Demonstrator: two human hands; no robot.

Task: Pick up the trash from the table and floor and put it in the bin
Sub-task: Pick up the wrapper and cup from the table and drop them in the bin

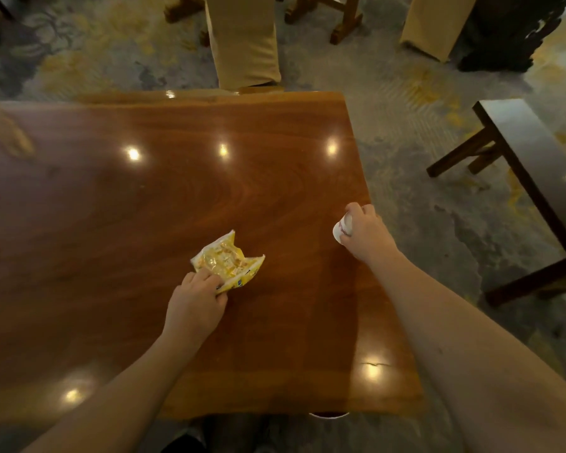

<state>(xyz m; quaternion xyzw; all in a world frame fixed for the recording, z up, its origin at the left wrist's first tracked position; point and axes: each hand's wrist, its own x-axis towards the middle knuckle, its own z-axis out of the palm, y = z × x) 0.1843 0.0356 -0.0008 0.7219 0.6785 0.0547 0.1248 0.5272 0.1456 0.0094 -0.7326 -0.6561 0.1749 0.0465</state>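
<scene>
Current state: my left hand (195, 300) pinches the near corner of the yellow wrapper (227, 262), fingers closed on its edge while the rest of the wrapper lies crumpled on the desk (111, 223). My right hand (365, 233) is closed around a small white paper cup (342, 229) near the right edge of the desk, with the cup tipped sideways and its rim facing left. I cannot tell whether the cup is clear of the surface or touching it.

No bin is identifiable in this view. A white curved rim (329, 415) shows just below the near edge of the desk; I cannot tell what it is.

Risks from this position:

1. The wrapper is held by one corner only. I judge it may slip out on lifting, or spill crumbs if any remain inside.
2. The cup is thin. Excess squeeze would probably crush it; a tilted cup may drip any residue.
3. With both hands loaded, floor trash cannot be collected until one load is dropped off.
</scene>
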